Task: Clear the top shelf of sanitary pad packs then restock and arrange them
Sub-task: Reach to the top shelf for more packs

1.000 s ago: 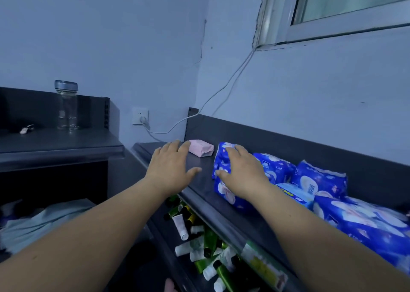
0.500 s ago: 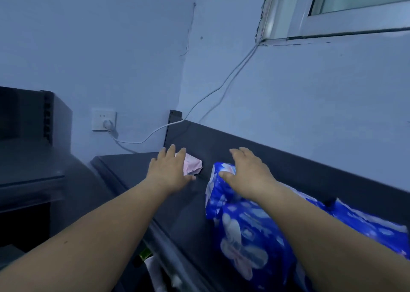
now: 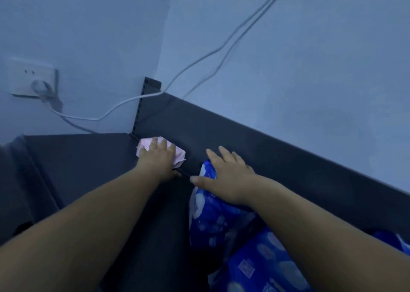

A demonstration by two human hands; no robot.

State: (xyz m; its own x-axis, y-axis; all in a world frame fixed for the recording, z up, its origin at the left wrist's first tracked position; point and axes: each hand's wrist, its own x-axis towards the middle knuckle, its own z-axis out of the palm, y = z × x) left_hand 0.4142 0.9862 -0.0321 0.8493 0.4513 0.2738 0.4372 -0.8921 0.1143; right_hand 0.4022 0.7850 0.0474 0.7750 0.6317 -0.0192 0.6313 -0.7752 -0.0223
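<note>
A small pink pad pack [image 3: 179, 157] lies in the far corner of the dark top shelf [image 3: 88, 165], against the back panel. My left hand [image 3: 158, 158] covers it, fingers curled over its far edge. To its right a blue sanitary pad pack [image 3: 213, 216] with white print stands on end. My right hand [image 3: 228, 176] rests flat on its top, fingers spread and thumb out to the left. More blue packs [image 3: 261, 267] lie nearer me at the lower right, partly hidden by my right forearm.
The shelf's dark back panel [image 3: 288, 158] runs along the right wall, with a slotted upright [image 3: 142, 105] in the corner. A wall socket with a plug [image 3: 35, 81] sits at the left; white cables [image 3: 199, 61] hang across the corner above the shelf.
The view has closed in on the shelf corner. My left hand has moved forward from beside the pink pack onto it. My right hand has stayed on top of the blue pack.
</note>
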